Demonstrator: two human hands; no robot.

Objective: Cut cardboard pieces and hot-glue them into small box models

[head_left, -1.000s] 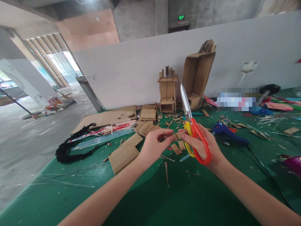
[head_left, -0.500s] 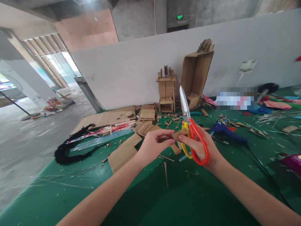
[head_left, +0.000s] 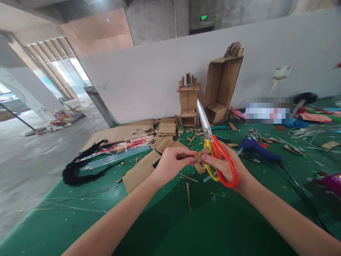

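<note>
Both hands are working together above the green bench [head_left: 170,220], meeting near the middle of the view. Left hand [head_left: 170,164] is pinching a small cardboard piece [head_left: 200,155] between thumb and fingertips, fingers curled in tight on it. Right hand [head_left: 226,167] is gripping a pair of scissors [head_left: 217,149] by the red and yellow handles, fingers closed through the loops, while its fingertips are also touching the same cardboard piece from the other side. Scissor blades are pointing up and slightly leftward, away from the person, and are appearing closed together; the cardboard piece is sitting just beside the pivot, at the base of the blades, held in the air between the two hands. Directly beneath the hands, cardboard scraps [head_left: 199,168] and thin slivers are lying scattered on the bench. To the left, larger flat cardboard sheets [head_left: 138,172] are lying near a black braided cord [head_left: 77,170] and some clear plastic strips [head_left: 114,158]. Behind the hands, a small cardboard model [head_left: 188,103] and a tall open cardboard box [head_left: 223,85] are standing against the grey wall. To the right, a blue glue gun [head_left: 257,149] is lying on the bench, well apart from the hands.
</note>
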